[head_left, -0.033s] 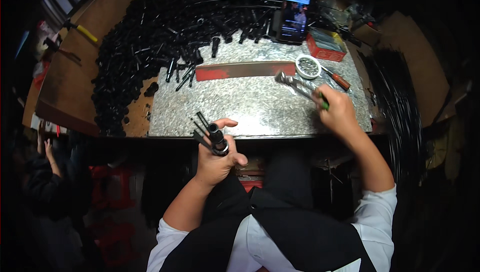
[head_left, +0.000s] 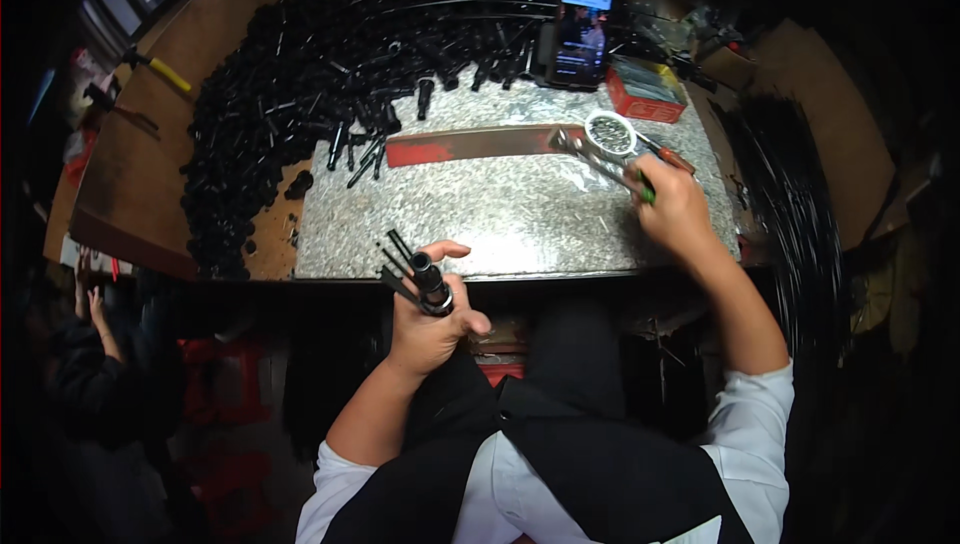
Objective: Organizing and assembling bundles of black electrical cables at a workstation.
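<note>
My left hand is wrapped round a black tube with a silver ring, held before the table's front edge; its open end points up. Several thin dark rods stick out beside the tube from the same hand. In my right hand, closed over the right half of the worktop, is a hammer-like metal tool with a green grip. The tool's blurred head lies over the right end of a long flat bar with red and brown on it; whether they touch I cannot tell.
Black tubular parts are heaped at the back and left of the speckled slab. A lit phone, a red box, a white dish of small metal pieces and a wooden-handled tool stand right. Thin black rods hang beyond.
The tool in my right hand has swung slightly, its head a little higher in the picture. My left hand keeps its hold; the whole view has shifted a little.
</note>
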A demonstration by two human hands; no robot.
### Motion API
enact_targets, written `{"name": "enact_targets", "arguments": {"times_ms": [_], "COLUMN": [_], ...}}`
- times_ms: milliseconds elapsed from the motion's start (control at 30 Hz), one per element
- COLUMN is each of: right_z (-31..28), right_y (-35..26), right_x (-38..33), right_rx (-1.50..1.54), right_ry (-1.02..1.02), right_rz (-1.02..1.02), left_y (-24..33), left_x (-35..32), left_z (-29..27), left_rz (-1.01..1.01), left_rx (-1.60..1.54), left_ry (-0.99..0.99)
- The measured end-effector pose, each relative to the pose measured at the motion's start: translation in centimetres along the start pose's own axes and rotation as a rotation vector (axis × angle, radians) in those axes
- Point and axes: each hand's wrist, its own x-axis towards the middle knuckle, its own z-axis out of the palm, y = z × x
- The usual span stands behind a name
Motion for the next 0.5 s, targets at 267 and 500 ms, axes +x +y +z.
{"name": "enact_targets", "arguments": {"times_ms": [267, 500], "right_z": [0.5, 2.6], "right_y": [2.8, 2.7], "right_x": [7.0, 9.4], "right_rx": [-0.312, -0.347], "right_ry": [-0.247, -0.392], "right_rz": [0.051, 0.038], "left_y": [0.2, 0.3], "left_x": [-0.4, -0.3], "left_z": [0.2, 0.1], "left_rz": [-0.086, -0.104], "left_rx": [0.044, -0.020], "left_ry": [-0.123, -0.192]}}
